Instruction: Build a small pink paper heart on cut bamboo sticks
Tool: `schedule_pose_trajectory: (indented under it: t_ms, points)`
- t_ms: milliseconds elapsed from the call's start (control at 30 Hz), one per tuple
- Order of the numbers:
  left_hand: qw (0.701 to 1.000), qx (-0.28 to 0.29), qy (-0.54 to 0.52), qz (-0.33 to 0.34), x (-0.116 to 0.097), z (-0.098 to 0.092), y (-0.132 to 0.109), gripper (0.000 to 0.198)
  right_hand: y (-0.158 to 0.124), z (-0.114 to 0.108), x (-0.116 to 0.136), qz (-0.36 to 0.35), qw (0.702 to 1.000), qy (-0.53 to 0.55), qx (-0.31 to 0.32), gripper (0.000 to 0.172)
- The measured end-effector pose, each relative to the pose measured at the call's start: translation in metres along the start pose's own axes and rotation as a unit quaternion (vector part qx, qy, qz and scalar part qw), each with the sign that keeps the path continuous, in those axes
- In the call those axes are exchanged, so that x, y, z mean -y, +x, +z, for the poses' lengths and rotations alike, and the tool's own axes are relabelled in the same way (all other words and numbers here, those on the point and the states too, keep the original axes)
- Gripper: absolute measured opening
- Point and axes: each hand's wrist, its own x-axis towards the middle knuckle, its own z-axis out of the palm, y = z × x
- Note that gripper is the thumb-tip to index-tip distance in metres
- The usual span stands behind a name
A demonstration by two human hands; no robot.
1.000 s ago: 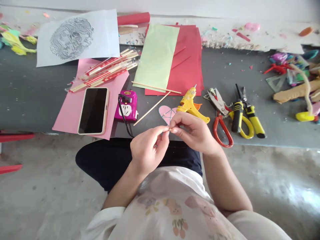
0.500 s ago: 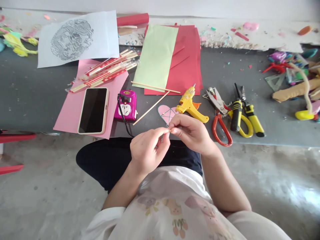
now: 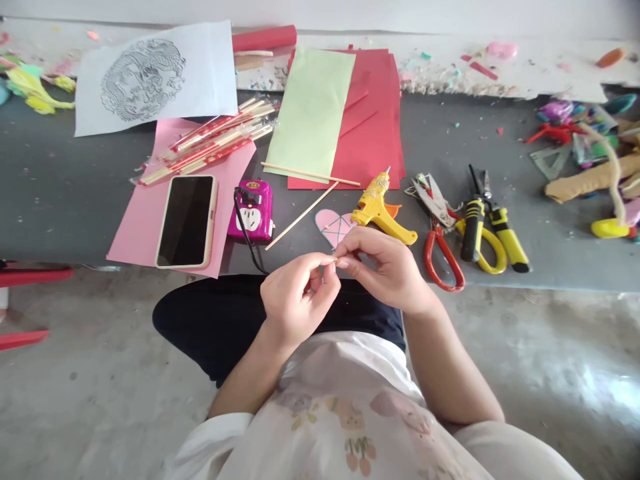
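My left hand (image 3: 300, 293) and my right hand (image 3: 383, 267) meet fingertip to fingertip over the front edge of the table, each closed in a pinch. Whatever lies between the fingers is too small to make out. Just beyond the right hand is a pink paper heart (image 3: 330, 225) with dark crossing lines, partly covered by that hand. A yellow hot glue gun (image 3: 377, 212) lies on its side touching the heart, its nozzle pointing away from me. To the left of the heart a thin wooden stick (image 3: 303, 217) rests at a slant, and another stick (image 3: 310, 174) lies across the green paper (image 3: 313, 113).
Red-handled scissors (image 3: 437, 233) and yellow-black pliers (image 3: 473, 230) lie on the right. A phone (image 3: 186, 221) rests on pink paper (image 3: 135, 227), beside a purple power socket (image 3: 253, 210). Wrapped chopsticks (image 3: 215, 143), red sheets (image 3: 375, 127) and a dragon drawing (image 3: 145, 80) lie farther back.
My right hand's fingertips have shifted slightly to the left, still pinched against the left hand's. The things on the table stay where they were.
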Motion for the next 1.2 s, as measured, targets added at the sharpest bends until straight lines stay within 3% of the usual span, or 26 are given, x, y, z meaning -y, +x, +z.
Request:
schedule_pose_trajectory:
  t_ms: [233, 800, 1200]
  points:
    - [0.999, 0.013, -0.012, -0.032, 0.002, 0.000, -0.002, 0.010, 0.000, 0.002, 0.002, -0.051, 0.997, -0.049, -0.025, 0.008]
    - [0.997, 0.022, -0.052, -0.049, 0.002, 0.001, -0.004, 0.012, -0.002, 0.000, 0.002, -0.091, 0.984, -0.154, -0.008, 0.010]
    - [0.998, 0.050, -0.017, -0.026, 0.008, 0.005, -0.016, 0.008, -0.020, 0.006, -0.004, 0.016, 0.997, -0.071, 0.013, 0.009]
